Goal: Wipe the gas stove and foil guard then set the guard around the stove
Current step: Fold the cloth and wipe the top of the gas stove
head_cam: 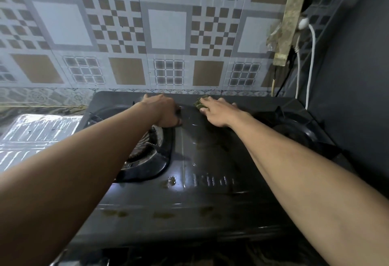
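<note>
Wiping of stove (210, 160) top under way, by my reading. Right hand (219, 112) at the stove's back middle, fingers stretched, close together, flat on a green pad (199, 103) pressed to the metal. Left hand (166, 111) braces on the stove beside the left burner (147, 145); its fingers bend under, out of view, so cannot tell how they lie or if they hold anything.

To do the step well: keep the pad flat, work in overlapping strokes from the stove's back toward its front, and skirt both burner wells. Brownish spots (162, 215) along the stove's front edge probably need firmer rubbing.

Foil guard (37, 131) lies flat just left of the stove, apparently awaiting its own wipe.

Room: tiled wall (168, 29) close behind the stove, little clearance for the back stroke. Dark wall (357, 76) close on the stove's right, with power strip (290, 25) and cables (311, 55) hanging above that back corner; keep a damp pad away. Open side is the stove's left, though the guard occupies it.
</note>
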The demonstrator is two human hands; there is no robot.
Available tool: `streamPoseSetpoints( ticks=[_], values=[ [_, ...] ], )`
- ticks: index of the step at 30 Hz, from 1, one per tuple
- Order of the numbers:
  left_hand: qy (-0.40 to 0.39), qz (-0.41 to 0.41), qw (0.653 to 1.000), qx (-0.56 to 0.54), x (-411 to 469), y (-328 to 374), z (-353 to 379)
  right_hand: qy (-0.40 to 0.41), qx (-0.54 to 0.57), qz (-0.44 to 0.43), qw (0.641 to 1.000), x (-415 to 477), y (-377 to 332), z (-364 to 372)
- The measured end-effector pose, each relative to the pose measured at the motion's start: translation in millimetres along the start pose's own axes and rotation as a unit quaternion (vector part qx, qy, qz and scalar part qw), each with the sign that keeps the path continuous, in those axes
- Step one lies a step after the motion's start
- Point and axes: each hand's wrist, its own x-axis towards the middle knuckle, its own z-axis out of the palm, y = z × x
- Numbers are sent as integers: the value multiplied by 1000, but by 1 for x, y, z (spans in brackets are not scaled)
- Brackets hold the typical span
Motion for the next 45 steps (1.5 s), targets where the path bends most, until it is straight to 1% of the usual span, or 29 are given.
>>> streamPoseSetpoints(
  ticks=[3, 7, 18, 24, 29, 33, 36, 40, 45],
  values=[
    [11, 2, 1000, -17, -7, -3, 2, 2, 22, 1, 1000, -2, -5, 11],
    [15, 1, 1000, -23, -13, -9, 5, 7, 20, -11, 1000, -9, -16, 18],
    [-20, -16, 999, -44, -25, -28, 11, -12, 21, -19, 1000, -32, -51, 26],
    [-22, -11, 998, -55, -28, -29, 10, 5, 20, -20, 1000, -43, -63, 35],
    [-17, -8, 998, -61, -27, -27, 10, 6, 13, -14, 1000, -51, -55, 40],
    [-6, -9, 996, -89, -29, -23, 15, -9, 37, 18, 999, -52, -43, 34],
    [15, -3, 995, -99, -31, -21, 20, -14, 48, 35, 998, -54, -29, 32],
    [30, -9, 995, -98, -36, -11, 16, -14, 33, 49, 998, -57, -13, 30],
    [15, -17, 996, -90, -43, 13, 12, -20, 21, 32, 999, -62, 0, 30]
  ],
)
